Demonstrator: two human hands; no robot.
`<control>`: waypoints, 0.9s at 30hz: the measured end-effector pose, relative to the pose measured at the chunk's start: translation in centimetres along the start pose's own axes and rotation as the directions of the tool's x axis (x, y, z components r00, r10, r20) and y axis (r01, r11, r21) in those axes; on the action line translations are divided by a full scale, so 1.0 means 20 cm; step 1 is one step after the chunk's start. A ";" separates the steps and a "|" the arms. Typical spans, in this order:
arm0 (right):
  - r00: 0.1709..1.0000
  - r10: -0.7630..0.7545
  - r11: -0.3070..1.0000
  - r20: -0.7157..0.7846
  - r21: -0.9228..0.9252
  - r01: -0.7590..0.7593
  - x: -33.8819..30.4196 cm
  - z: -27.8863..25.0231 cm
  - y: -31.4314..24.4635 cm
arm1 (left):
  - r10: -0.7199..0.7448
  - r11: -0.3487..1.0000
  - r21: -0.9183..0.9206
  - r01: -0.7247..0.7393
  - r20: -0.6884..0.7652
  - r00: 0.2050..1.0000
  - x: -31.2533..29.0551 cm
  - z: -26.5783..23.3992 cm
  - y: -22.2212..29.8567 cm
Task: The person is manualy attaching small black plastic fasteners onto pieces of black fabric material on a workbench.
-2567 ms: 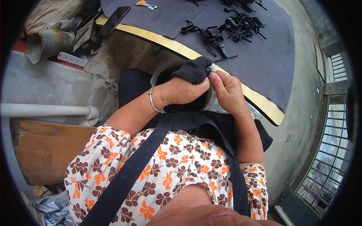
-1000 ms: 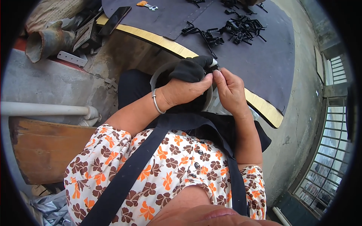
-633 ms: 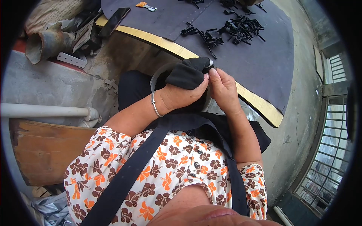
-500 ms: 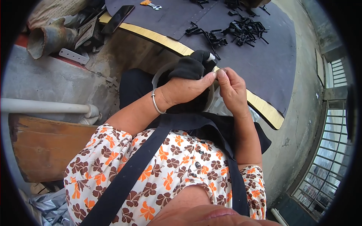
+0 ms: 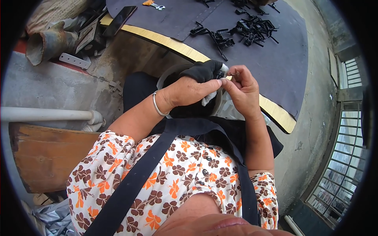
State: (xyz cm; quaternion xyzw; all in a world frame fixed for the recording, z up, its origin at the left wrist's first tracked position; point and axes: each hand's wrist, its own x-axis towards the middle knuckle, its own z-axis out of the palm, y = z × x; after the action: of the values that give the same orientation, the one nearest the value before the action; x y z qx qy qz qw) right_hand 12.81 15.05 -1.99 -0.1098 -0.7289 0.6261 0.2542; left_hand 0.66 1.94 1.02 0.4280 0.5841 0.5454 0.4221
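Left hand (image 5: 188,91): thumb extended, other fingers hidden by a soft black fabric piece (image 5: 201,71) with a white end; their grip could not be told. Fabric sat above a round, grey-rimmed container (image 5: 162,78). Right hand (image 5: 245,88): fingers curled, thumb tip at the left thumb; grip was unclear.
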 end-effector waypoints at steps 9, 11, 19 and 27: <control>0.972 0.148 0.948 0.180 -0.306 -0.088 0.00 0.00 -0.01 | 0.304 0.887 0.410 -0.214 -0.168 0.938 0.01 0.03 -0.06; 0.966 0.196 0.944 0.168 -0.298 -0.140 0.00 0.02 0.00 | 0.457 0.777 0.531 -0.337 -0.109 0.883 0.01 0.03 -0.08; 0.965 0.156 0.965 0.209 -0.240 -0.104 0.03 0.06 -0.02 | 0.528 0.482 0.796 -0.367 0.070 0.846 -0.04 -0.01 -0.08; 0.982 -0.175 0.393 -0.070 -0.920 0.004 0.22 0.01 0.08 | 0.616 0.236 0.938 -0.253 0.057 0.786 0.00 -0.10 -0.11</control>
State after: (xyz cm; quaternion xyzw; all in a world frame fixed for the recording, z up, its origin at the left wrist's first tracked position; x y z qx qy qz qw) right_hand 8.72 17.33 -2.52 -0.2400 -0.9351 0.0981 0.2416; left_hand -1.43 1.32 -1.01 0.6362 0.6974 0.2879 -0.1612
